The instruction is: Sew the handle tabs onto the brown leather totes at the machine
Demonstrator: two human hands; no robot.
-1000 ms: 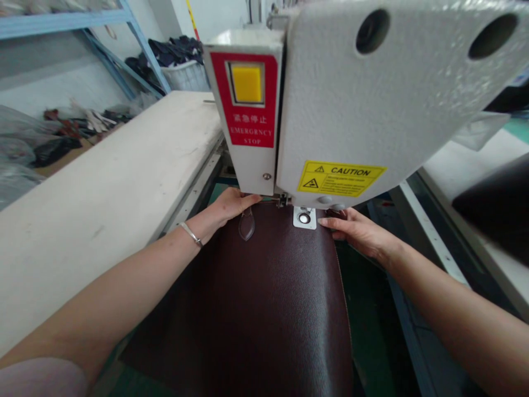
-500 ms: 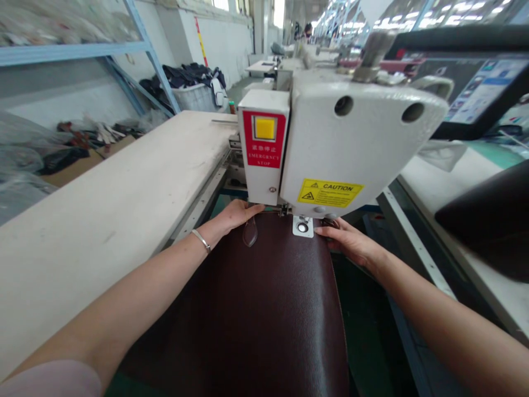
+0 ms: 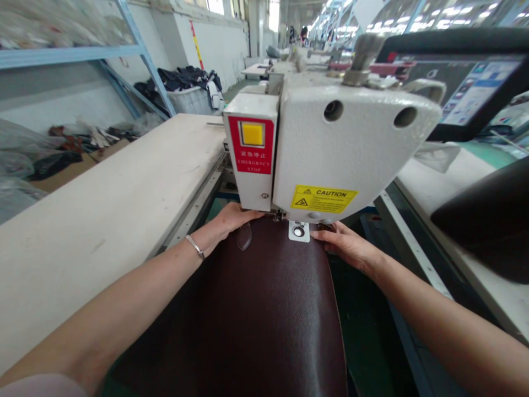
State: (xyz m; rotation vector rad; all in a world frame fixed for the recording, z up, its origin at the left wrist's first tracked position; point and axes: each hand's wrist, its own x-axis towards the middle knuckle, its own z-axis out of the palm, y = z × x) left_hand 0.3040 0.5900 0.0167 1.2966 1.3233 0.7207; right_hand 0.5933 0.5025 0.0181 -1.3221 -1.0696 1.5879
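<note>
White surface (image 3: 103,209) beside my left hand (image 3: 233,218); it & right hand (image 3: 345,245) lie open, flat on leather (image 3: 268,309), gripping nothing. Best keep fingertips clear of machine head (image 3: 347,154).

A dark brown leather panel (image 3: 264,314) lay under the white sewing machine head (image 3: 347,149). The left hand (image 3: 233,218) rested flat on its far left edge beside a small leather tab (image 3: 244,238); the right hand (image 3: 347,245) pressed its far right edge, near the metal plate (image 3: 298,231). A long white table (image 3: 103,204) ran along the left.
</note>
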